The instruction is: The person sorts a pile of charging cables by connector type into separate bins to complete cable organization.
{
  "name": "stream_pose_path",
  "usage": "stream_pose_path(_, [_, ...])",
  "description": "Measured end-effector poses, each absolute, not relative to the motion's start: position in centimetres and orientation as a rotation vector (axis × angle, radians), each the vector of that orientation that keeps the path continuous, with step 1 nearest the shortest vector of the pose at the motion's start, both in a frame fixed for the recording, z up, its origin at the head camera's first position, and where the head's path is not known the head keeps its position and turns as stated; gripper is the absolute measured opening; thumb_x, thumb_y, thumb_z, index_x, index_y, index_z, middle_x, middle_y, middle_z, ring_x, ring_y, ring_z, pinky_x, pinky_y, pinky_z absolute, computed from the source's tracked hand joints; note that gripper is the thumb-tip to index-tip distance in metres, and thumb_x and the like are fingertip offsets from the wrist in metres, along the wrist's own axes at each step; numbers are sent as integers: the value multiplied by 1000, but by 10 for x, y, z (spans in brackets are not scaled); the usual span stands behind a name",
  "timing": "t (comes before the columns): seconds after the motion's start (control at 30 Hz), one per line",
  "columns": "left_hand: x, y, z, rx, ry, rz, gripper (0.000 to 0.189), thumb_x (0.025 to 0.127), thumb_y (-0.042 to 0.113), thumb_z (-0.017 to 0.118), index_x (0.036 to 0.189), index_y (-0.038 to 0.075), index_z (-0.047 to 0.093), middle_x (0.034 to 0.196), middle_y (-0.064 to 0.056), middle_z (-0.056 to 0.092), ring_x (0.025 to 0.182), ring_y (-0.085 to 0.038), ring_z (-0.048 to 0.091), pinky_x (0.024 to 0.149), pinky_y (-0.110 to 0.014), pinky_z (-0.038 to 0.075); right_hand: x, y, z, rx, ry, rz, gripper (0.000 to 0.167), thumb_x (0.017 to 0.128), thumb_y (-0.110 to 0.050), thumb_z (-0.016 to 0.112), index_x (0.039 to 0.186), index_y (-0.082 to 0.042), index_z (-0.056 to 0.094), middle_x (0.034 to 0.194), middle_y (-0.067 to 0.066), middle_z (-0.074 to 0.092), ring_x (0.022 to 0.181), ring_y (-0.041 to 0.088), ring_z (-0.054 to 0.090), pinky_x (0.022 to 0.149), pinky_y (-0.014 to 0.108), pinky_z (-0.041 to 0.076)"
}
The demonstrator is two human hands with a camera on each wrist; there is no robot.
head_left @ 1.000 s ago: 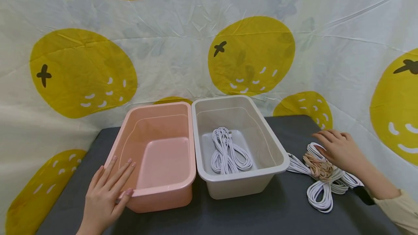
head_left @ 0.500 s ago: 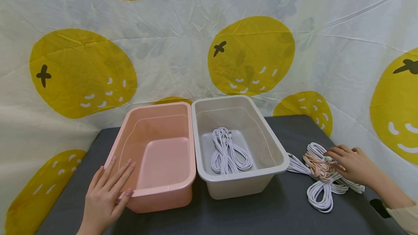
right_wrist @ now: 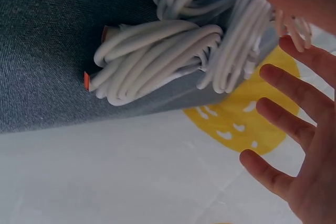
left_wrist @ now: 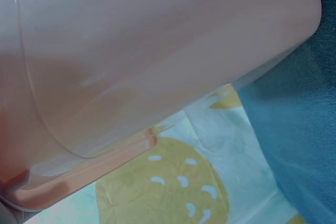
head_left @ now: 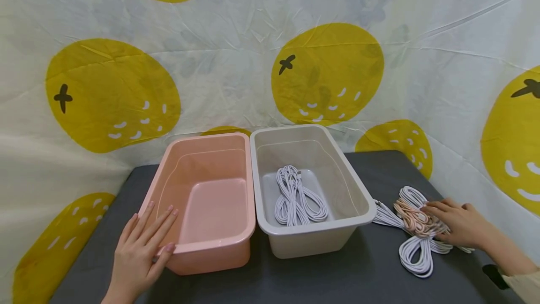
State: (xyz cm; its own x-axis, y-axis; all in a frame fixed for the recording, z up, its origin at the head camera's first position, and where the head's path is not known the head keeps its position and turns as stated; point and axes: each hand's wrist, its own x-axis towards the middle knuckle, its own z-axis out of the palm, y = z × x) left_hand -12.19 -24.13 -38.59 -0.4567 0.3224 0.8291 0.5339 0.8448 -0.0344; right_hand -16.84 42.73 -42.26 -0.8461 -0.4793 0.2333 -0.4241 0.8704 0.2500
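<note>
My left hand (head_left: 141, 250) rests with extended fingers over the near left corner of a pink plastic bin (head_left: 211, 246). In the left wrist view the wall of the pink bin (left_wrist: 157, 35) fills much of the picture. On the right, my right hand (head_left: 461, 224) is at a pile of coiled white cables (head_left: 415, 257) with a peach cable coil (head_left: 411, 217) on top. The right wrist view has the right hand (right_wrist: 310, 129) with spread fingers, thumb and forefinger on either side of the peach cable (right_wrist: 294, 30); no firm grip shows.
A beige bin (head_left: 312, 243) stands against the pink bin's right side. Inside it lies a coiled white cable (head_left: 295, 201). The dark tabletop (head_left: 295, 280) meets a white curtain (head_left: 236, 74) with yellow fruit shapes at the back.
My right hand first drew back to the right, then lowered onto the cable pile. The left hand stays on the pink bin. The head view has shifted slightly.
</note>
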Motion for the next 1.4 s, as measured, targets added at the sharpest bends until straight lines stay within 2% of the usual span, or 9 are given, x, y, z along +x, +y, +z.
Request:
stream_pose_path(0.23, [-122, -241, -386, -621, -2093, -290, 53, 90, 50, 33, 119, 14, 59, 129, 3, 53, 129, -26, 38, 112, -36, 13, -173, 430, -430, 709, -2785, -226, 66, 44, -34, 83, 103, -13, 61, 101, 7, 59, 91, 26, 50, 55, 44, 39])
stream_pose_path(0.7, [-122, -242, -385, -618, -2105, -275, 53, 90, 51, 33, 120, 15, 58, 129, 4, 53, 129, -26, 38, 112, -37, 14, -179, 437, -434, 712, -2770, -151, 60, 38, -32, 84, 93, -15, 65, 96, 5, 56, 87, 25, 48, 53, 43, 39])
stream_pose_path(1.2, [-122, -242, -385, -613, -2112, -274, 53, 90, 50, 33, 121, 15, 58, 130, 4, 52, 130, -25, 37, 112, -37, 13, -174, 443, -435, 739, -2703, -134, 55, 39, -29, 83, 89, -14, 66, 93, 5, 57, 85, 24, 49, 52, 40, 39])
stream_pose_path(1.4, [-121, -242, -386, -615, -2104, -272, 53, 90, 51, 33, 120, 15, 58, 129, 4, 53, 129, -25, 37, 112, -37, 13, -174, 444, -433, 729, -2735, -123, 49, 39, -30, 83, 82, -22, 62, 92, 4, 56, 83, 24, 50, 52, 40, 39])
